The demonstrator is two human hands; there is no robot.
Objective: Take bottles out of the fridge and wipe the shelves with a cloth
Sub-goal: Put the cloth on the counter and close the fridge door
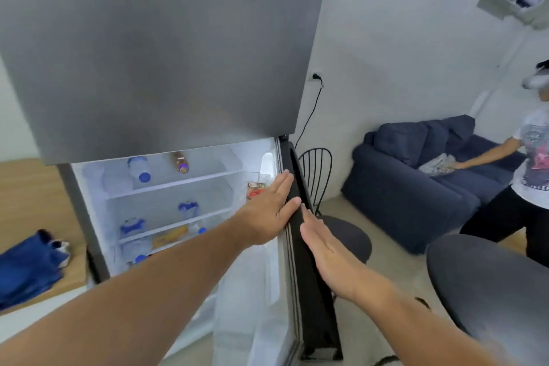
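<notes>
The grey fridge's lower door (309,261) stands open, seen edge-on. My left hand (271,211) lies flat with fingers apart against the door's inner side. My right hand (329,252) is flat on the door's outer black edge. Neither hand holds anything. Inside, a water bottle with a blue cap (139,168) and a brown bottle (180,162) lie on the top shelf (184,180). More blue-labelled bottles (187,209) stand on the lower shelves. A blue cloth (29,267) lies on the wooden counter at the left.
The closed upper fridge door (160,47) fills the top of the view. A black wire chair (318,178) stands behind the open door, a round dark table (490,285) at the right. Another person (531,172) leans over a blue sofa (416,187).
</notes>
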